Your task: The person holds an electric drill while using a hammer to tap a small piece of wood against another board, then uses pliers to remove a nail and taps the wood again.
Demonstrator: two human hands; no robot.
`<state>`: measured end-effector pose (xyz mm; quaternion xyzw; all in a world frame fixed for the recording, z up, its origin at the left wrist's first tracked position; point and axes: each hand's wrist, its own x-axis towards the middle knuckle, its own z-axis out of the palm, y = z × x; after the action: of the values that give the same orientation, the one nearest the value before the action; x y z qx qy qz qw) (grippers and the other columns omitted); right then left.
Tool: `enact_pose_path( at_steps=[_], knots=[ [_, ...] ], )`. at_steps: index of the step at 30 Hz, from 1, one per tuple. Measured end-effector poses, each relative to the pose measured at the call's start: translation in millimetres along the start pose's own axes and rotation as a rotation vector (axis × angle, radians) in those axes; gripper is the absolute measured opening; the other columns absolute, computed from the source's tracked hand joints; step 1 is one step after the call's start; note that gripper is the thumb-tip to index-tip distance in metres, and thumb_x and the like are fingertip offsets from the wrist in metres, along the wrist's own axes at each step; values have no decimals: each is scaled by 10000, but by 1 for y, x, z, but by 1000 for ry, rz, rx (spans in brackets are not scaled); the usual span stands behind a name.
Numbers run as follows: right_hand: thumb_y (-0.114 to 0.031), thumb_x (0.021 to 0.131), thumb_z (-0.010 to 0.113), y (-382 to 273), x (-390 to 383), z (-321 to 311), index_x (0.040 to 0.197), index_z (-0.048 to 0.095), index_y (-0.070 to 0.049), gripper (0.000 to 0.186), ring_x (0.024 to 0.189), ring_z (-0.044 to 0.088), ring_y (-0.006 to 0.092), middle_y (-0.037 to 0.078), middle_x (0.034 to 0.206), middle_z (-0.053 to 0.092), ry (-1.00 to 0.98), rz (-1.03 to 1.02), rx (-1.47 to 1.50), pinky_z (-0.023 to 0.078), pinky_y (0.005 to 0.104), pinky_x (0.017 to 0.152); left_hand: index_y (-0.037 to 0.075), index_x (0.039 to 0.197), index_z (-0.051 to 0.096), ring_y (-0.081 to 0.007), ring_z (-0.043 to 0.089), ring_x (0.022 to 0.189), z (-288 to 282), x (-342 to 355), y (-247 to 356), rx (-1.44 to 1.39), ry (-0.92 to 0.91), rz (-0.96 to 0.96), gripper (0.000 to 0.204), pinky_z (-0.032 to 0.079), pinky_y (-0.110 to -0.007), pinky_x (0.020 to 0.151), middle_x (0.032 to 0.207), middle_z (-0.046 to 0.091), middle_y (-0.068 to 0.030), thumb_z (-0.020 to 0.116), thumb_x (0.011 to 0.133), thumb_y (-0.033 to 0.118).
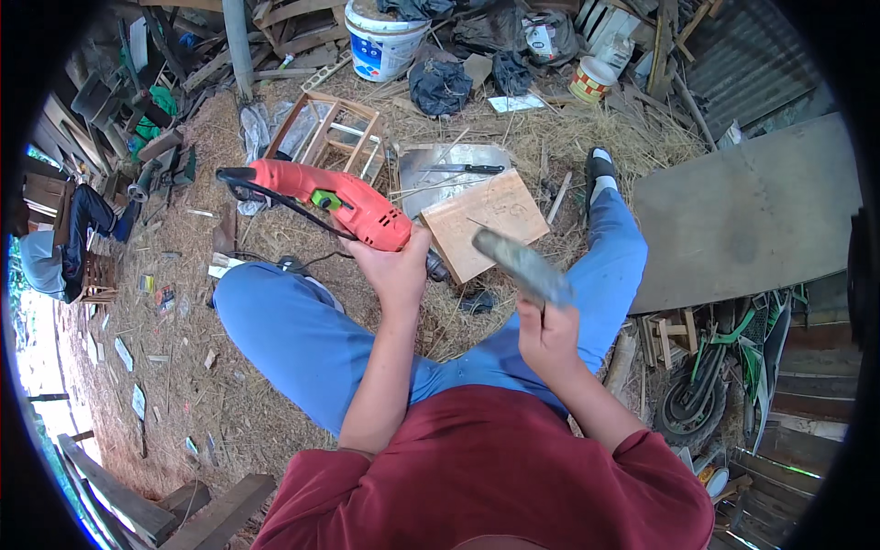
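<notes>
My left hand (390,270) is closed on a red power drill (321,202) with a green switch and black cord, held sideways over the ground. My right hand (545,335) grips a grey, blurred tool (522,266), perhaps a mallet or hammer head, raised over a light wooden board (481,211). A thin nail or bit shows near the board's top face. Beyond the board, a black-handled knife (477,169) lies on a metal sheet (431,183).
A small wooden frame (335,137), white bucket (380,46), smaller tub (591,80) and black bags lie ahead. A large panel (742,211) and bicycle (715,376) are right. A person in dark trousers (82,229) is at far left. Scraps litter the straw-covered ground.
</notes>
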<state>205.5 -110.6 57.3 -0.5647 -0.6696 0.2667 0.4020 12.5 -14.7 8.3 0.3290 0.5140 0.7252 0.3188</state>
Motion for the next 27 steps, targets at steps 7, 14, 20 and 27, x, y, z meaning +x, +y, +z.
enact_pose_path(
  at_steps=[7,14,20,27],
  knots=[
    [-211,1044,644,29,0,12,884,560,-17,265,681,627,482,259,731,617,-115,135,-151,491,492,596,12,1443,341,-126,587,888,0,-8,4,-85,-17,3,758,528,-303,796,1110,567,-75,759,813,-26],
    [-204,1031,663,26,-3,8,926,611,-15,222,703,640,464,270,747,626,-106,4,-107,503,482,606,6,1337,376,-130,592,886,1,-2,2,17,-7,4,648,527,-299,797,1063,582,-70,760,816,-24],
    [-291,1031,672,3,1,-2,914,612,-23,298,705,651,472,246,772,654,-9,174,-79,506,535,616,5,1440,286,-138,592,877,-3,-2,0,-28,32,-58,793,534,-313,816,1089,564,-76,744,796,-45],
    [-288,1055,642,33,1,6,920,590,-11,312,714,645,484,258,771,643,-241,171,-340,500,531,622,-37,1524,220,-141,599,892,-1,2,-2,37,-9,19,913,541,-319,834,1085,571,-85,754,784,-42]
  ],
)
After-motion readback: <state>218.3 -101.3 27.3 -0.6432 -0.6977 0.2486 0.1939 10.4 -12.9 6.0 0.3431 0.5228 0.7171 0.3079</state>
